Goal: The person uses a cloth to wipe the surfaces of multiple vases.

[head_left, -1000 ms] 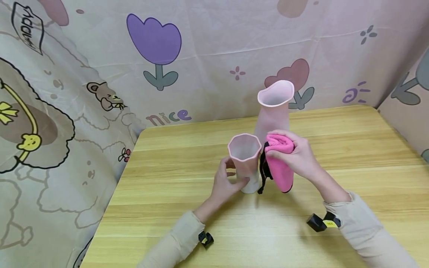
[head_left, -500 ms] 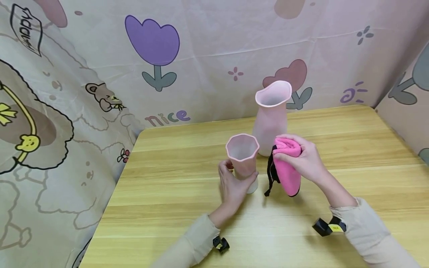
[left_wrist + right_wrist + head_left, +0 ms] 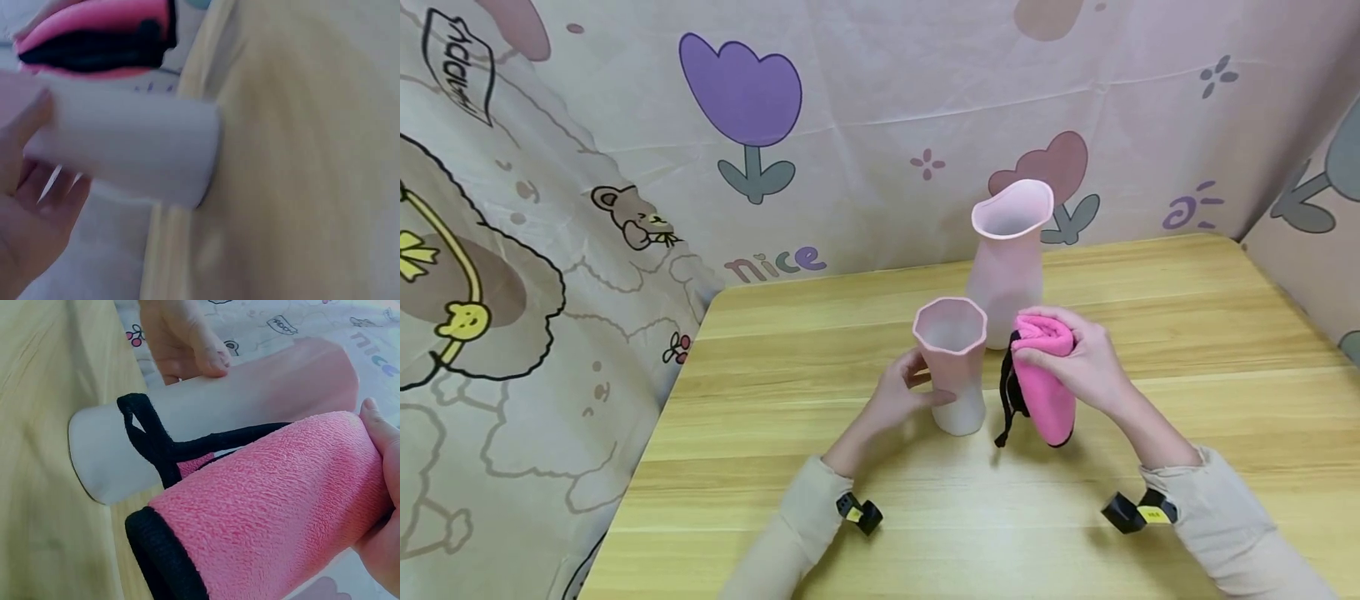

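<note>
A pink-to-white vase with a wavy octagonal rim stands upright on the wooden table in the head view. My left hand holds it from the left, thumb across its front and fingers behind. In the left wrist view, the vase is blurred, its base close to the tabletop. Just right of the vase, my right hand grips a rolled pink towel with black edging, thumb in front. A black loop of that towel hangs toward the vase in the right wrist view, overlapping its white lower part.
Behind both hands stands a taller pink vase with a flared, wavy mouth. The wooden table ends at a printed fabric backdrop, with more fabric along the left side.
My right hand has drawn the towel rightward, away from the near vase. My left hand swung its thumb right across the vase, then back left; the vase now sits slightly further right.
</note>
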Tool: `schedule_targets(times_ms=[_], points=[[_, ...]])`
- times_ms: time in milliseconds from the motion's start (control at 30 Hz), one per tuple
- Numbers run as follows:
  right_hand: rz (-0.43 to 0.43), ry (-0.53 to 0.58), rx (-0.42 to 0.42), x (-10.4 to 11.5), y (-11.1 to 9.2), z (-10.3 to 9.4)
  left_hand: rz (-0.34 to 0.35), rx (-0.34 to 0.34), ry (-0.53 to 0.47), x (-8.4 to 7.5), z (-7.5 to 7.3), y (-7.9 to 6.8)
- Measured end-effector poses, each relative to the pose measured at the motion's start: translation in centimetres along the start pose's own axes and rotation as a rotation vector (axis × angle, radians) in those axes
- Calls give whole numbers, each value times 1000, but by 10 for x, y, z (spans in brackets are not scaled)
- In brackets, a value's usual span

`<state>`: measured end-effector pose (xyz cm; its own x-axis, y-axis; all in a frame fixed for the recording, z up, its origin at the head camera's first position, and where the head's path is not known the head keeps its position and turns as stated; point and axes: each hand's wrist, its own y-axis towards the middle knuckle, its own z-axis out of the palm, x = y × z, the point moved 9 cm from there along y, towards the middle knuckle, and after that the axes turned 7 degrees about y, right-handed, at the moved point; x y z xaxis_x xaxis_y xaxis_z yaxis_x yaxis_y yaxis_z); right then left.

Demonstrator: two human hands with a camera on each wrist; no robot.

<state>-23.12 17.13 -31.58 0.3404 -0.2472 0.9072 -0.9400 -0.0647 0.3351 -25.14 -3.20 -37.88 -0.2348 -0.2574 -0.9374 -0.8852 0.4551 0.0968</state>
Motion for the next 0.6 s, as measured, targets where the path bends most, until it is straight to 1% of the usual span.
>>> schedule_targets(times_ms=[33,100,167,233,333,433,500,600], points=[[-2,1,6,0,0,1,1,48,-7,-3,1,1],[-2,1,16,-1,-1,2,-2,123,-9,-7,1,3],[-1,-2,28,-3,-2,3,-4,167,-8,-9,1,5],[6,-1,37,-5,-2,4,-4,190,-18,-9,1,6],[14,-1,48,-9,-3,7,-2,195,-22,-9,2,6],[22,-15,59,-11,-4,9,20,181,-29,-11,2,5],[27,-21,66,-11,-4,10,38,161,-34,-12,2,4],[24,-20,70,-9,-2,11,48,105,-40,-13,-1,0]])
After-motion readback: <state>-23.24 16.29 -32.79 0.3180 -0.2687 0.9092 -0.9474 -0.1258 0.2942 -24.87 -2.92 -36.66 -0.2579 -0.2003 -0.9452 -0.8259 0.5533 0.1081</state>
